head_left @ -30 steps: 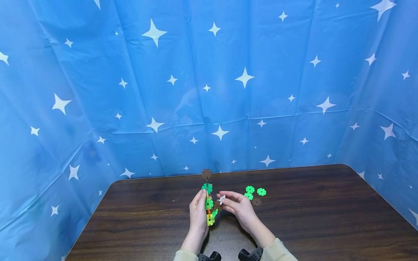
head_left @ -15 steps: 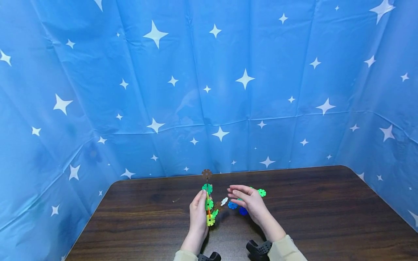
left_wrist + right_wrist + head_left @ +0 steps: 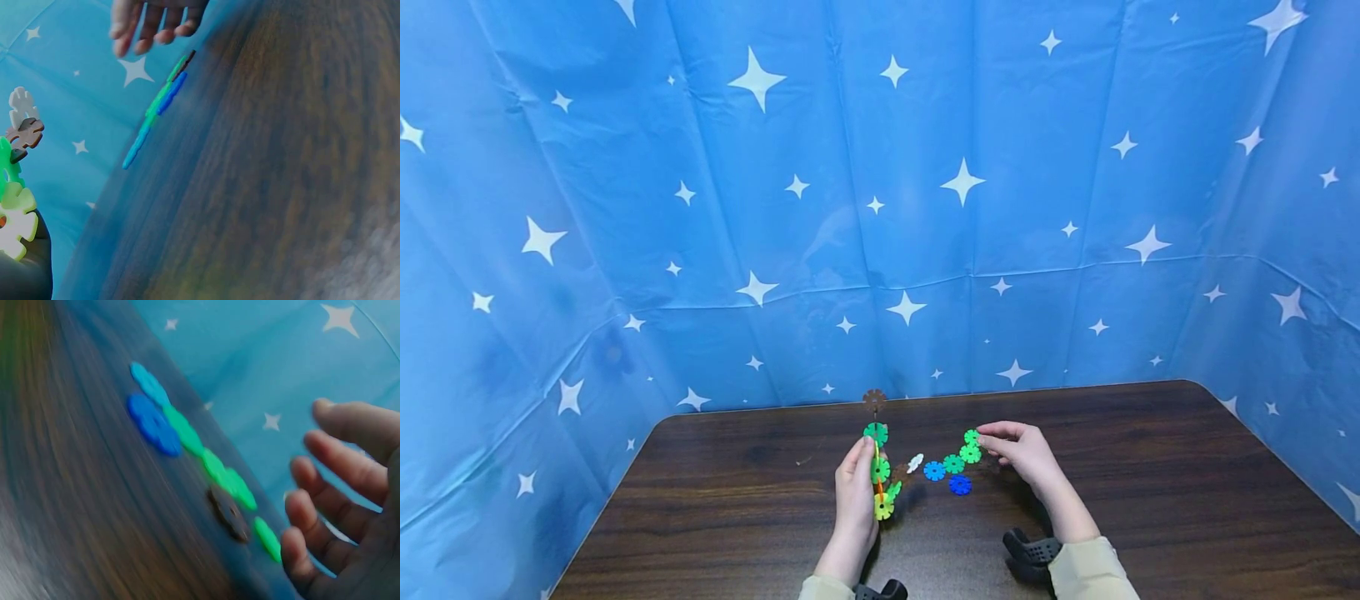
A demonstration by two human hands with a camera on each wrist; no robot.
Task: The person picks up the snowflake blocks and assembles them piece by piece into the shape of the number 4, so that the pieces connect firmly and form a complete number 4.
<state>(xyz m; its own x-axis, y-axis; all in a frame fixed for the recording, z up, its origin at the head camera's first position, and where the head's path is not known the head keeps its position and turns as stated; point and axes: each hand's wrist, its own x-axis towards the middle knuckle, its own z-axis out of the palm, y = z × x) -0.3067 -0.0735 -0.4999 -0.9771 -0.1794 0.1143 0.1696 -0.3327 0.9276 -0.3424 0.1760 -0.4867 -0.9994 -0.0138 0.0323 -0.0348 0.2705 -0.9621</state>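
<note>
While my left fingers [image 3: 859,454] grip the disc chain [image 3: 883,471] at left | my right fingers [image 3: 356,419], parted, hold nothing near loose discs [image 3: 953,463] at right | likely light, stiff, slick plastic; I'd pinch rims, sparing slotted joints.

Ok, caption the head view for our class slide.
Left hand holds joined discs; right hand near loose discs on a table.

Right of the right hand [image 3: 1026,454], the dark wood-grain counter [image 3: 1187,500] leaves broad passage before the star-printed blue curtain [image 3: 1037,208]. Leftward, notched green plastic discs [image 3: 970,453] obstruct; a narrow gap parts the light-blue notched disc [image 3: 934,472] from the white notched disc [image 3: 914,463].
</note>
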